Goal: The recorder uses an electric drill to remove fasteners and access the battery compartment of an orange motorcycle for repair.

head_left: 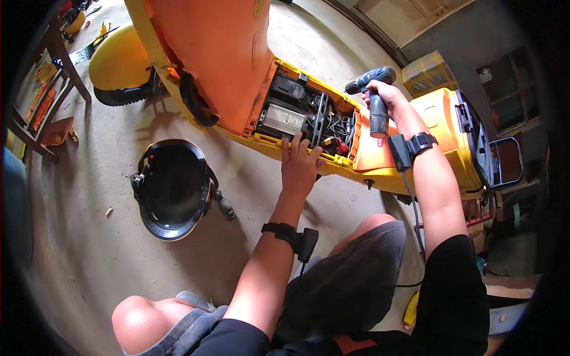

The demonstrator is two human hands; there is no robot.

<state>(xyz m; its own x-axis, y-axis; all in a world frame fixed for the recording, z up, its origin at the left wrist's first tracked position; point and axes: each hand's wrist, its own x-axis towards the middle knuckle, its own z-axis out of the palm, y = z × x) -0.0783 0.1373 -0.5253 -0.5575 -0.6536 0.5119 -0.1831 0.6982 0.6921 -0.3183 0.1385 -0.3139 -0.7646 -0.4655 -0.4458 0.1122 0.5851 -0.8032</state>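
A yellow and orange scooter [219, 65] stands in front of me, its floor compartment uncovered. Inside lie a silver finned metal box [284, 118], a black block [287, 89], a dark slotted metal bracket [319, 118] and a tangle of wires [339, 127]. My left hand [300, 163] rests with fingers spread on the near rim of the compartment, fingertips close to the silver box. In my right hand [389, 98] is a blue and black cordless drill [378, 113], gripped by its handle above the orange seat area. Its chuck points left, apart from the scooter parts.
An upturned helmet [172, 190] with a dark inside lies on the concrete floor left of my left arm. A wooden rack [44, 101] with tools stands at the far left. Behind the scooter's rear sits a taped yellow carton [428, 72]. A cable hangs from my right wrist strap.
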